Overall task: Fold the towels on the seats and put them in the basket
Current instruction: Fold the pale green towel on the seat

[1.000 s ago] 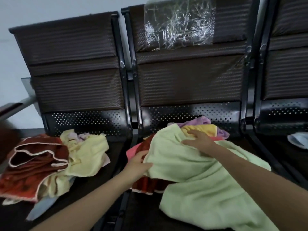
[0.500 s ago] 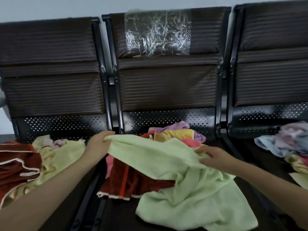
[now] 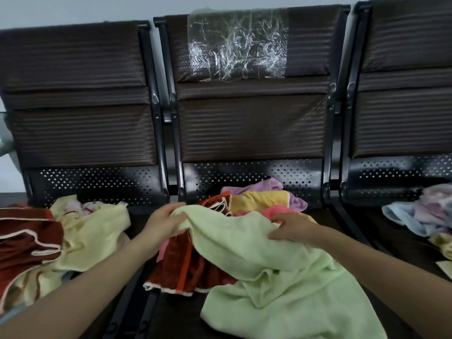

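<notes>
Both hands grip a light green towel (image 3: pixel 269 270) over the middle seat (image 3: pixel 176 311) of a row of dark chairs: the left hand (image 3: pixel 162 222) pinches its upper left edge, the right hand (image 3: pixel 292 228) clutches a bunched fold further right. Beneath it lie a dark red towel (image 3: pixel 190 267) and yellow (image 3: pixel 256 199), pink and lilac ones. On the left seat a pale yellow towel (image 3: pixel 90 231) lies against a maroon one (image 3: pixel 27 238), while a pale blue towel (image 3: pixel 403 216) rests on the right seat.
</notes>
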### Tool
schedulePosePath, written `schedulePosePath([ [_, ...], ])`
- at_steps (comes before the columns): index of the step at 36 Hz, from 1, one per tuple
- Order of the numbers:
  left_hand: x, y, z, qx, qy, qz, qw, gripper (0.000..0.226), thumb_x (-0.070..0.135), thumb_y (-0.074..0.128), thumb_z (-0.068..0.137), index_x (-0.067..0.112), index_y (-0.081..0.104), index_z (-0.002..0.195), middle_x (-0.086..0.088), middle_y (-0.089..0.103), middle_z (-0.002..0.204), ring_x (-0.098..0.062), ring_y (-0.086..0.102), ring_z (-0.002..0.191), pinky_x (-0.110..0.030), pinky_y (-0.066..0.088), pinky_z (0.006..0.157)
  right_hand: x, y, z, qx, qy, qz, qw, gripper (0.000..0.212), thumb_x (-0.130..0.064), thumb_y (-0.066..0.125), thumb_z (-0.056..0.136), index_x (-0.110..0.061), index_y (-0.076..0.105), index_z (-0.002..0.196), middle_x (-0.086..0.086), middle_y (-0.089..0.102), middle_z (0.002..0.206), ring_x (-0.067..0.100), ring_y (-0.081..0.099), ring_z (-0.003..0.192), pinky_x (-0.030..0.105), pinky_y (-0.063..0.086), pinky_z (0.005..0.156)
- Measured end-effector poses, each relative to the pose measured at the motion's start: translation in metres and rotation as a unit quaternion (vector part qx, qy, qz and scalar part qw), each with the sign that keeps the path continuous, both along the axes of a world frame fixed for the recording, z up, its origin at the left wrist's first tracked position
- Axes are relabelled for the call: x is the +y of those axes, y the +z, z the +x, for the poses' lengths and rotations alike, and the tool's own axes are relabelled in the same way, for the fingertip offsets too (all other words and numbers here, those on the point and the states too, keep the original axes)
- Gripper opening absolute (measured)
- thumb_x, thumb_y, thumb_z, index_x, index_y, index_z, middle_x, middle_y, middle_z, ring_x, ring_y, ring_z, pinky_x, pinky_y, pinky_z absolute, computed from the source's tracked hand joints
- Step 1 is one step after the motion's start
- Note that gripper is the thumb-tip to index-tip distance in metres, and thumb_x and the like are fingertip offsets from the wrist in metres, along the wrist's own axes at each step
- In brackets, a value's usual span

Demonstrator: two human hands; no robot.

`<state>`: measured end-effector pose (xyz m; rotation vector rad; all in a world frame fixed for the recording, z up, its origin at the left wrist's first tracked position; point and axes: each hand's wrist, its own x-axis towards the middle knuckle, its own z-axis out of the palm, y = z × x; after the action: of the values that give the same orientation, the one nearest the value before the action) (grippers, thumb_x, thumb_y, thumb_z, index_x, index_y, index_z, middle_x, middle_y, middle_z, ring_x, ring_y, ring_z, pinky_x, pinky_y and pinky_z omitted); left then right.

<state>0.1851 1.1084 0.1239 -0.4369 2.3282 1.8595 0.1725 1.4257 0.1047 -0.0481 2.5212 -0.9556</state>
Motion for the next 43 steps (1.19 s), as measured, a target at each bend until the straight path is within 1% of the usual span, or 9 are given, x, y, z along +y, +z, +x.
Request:
schedulePosePath([
  [5, -0.004, 0.031, -0.028, 0.08, 0.008, -0.003, 0.997, 0.019, 0.004, 0.057, 0.093, 0.017, 0.068, 0.103, -0.018, 0.064, 0.108, -0.024, 0.062, 0.092, -0.044, 0.053, 0.088, 0.009, 0.016, -0.002, 0.052, 0.007, 0.02, 0.998, 0.031, -0.022, 0.066, 0.087, -0.033, 0.066, 0.117, -0.011, 0.062, 0.082, 0.005, 0.056, 0.065, 0.012, 0.041, 0.05],
  [11, 0.013, 0.059, -0.081, 0.142, 0.04, 0.036, 0.988, 0.02, 0.006, 0.058, 0.093, 0.015, 0.064, 0.11, -0.015, 0.062, 0.114, -0.023, 0.062, 0.098, -0.043, 0.052, 0.093, 0.022, 0.053, -0.017, 0.198, -0.067, -0.023, 0.978, 0.01, -0.023, 0.064, 0.092, -0.029, 0.069, 0.097, -0.006, 0.066, 0.082, 0.009, 0.059, 0.067, 0.016, 0.048, 0.058],
  [15, 0.029, 0.056, -0.11, 0.151, 0.091, 0.017, 0.984, 0.034, 0.008, 0.059, 0.09, 0.014, 0.059, 0.124, -0.006, 0.061, 0.12, -0.021, 0.061, 0.106, -0.033, 0.053, 0.091, 0.029, 0.06, -0.038, 0.303, -0.184, -0.076, 0.932, 0.024, -0.024, 0.061, 0.093, -0.028, 0.064, 0.117, -0.003, 0.062, 0.092, 0.017, 0.059, 0.08, 0.029, 0.052, 0.069],
  [21, 0.056, 0.006, -0.077, 0.022, 0.003, -0.136, 0.99, 0.062, 0.025, 0.068, 0.079, 0.009, 0.049, 0.136, -0.007, 0.057, 0.124, -0.028, 0.057, 0.114, -0.031, 0.046, 0.091, 0.04, 0.014, -0.04, 0.122, -0.146, 0.103, 0.976, 0.076, -0.041, 0.066, 0.088, -0.024, 0.028, 0.151, 0.013, 0.038, 0.145, 0.03, 0.051, 0.119, 0.034, 0.048, 0.089],
  [25, 0.072, -0.015, -0.033, 0.029, -0.076, -0.217, 0.973, 0.057, 0.02, 0.063, 0.086, 0.014, 0.045, 0.14, -0.003, 0.06, 0.11, -0.016, 0.055, 0.097, -0.023, 0.038, 0.076, 0.052, -0.006, -0.019, 0.065, -0.174, 0.106, 0.977, 0.068, -0.038, 0.065, 0.087, -0.018, 0.036, 0.146, 0.015, 0.043, 0.14, 0.032, 0.051, 0.12, 0.033, 0.044, 0.088],
  [30, 0.093, -0.029, 0.032, 0.04, -0.144, -0.222, 0.964, 0.045, 0.018, 0.061, 0.09, 0.018, 0.051, 0.134, 0.0, 0.061, 0.098, -0.012, 0.058, 0.09, -0.026, 0.047, 0.081, 0.068, -0.016, 0.016, -0.024, -0.218, 0.08, 0.972, 0.08, -0.049, 0.063, 0.086, -0.01, 0.031, 0.149, 0.014, 0.039, 0.148, 0.031, 0.044, 0.13, 0.035, 0.041, 0.101],
  [34, 0.109, -0.037, 0.07, 0.002, -0.226, -0.271, 0.936, 0.059, 0.033, 0.058, 0.09, 0.023, 0.035, 0.143, -0.004, 0.049, 0.12, -0.016, 0.053, 0.103, -0.024, 0.043, 0.086, 0.073, -0.021, 0.041, -0.058, -0.216, 0.045, 0.974, 0.089, -0.062, 0.07, 0.071, -0.006, 0.049, 0.136, 0.009, 0.056, 0.129, 0.021, 0.057, 0.106, 0.03, 0.046, 0.079],
  [39, 0.113, -0.038, 0.085, -0.034, -0.231, -0.275, 0.933, 0.077, 0.042, 0.06, 0.088, 0.025, 0.018, 0.15, -0.011, 0.039, 0.137, -0.027, 0.046, 0.124, -0.023, 0.038, 0.096, 0.068, -0.011, 0.058, -0.015, -0.22, -0.006, 0.975, 0.05, -0.022, 0.077, 0.079, -0.005, 0.058, 0.123, 0.004, 0.06, 0.106, 0.014, 0.056, 0.087, 0.025, 0.043, 0.068],
  [43, 0.109, -0.046, 0.093, -0.042, -0.258, -0.216, 0.941, 0.093, 0.04, 0.068, 0.079, 0.023, 0.014, 0.153, -0.001, 0.05, 0.139, -0.019, 0.051, 0.122, -0.031, 0.043, 0.103, 0.068, -0.008, 0.08, 0.007, -0.224, -0.057, 0.973, 0.057, -0.012, 0.075, 0.079, -0.01, 0.053, 0.131, 0.006, 0.06, 0.114, 0.02, 0.058, 0.098, 0.03, 0.048, 0.078],
])
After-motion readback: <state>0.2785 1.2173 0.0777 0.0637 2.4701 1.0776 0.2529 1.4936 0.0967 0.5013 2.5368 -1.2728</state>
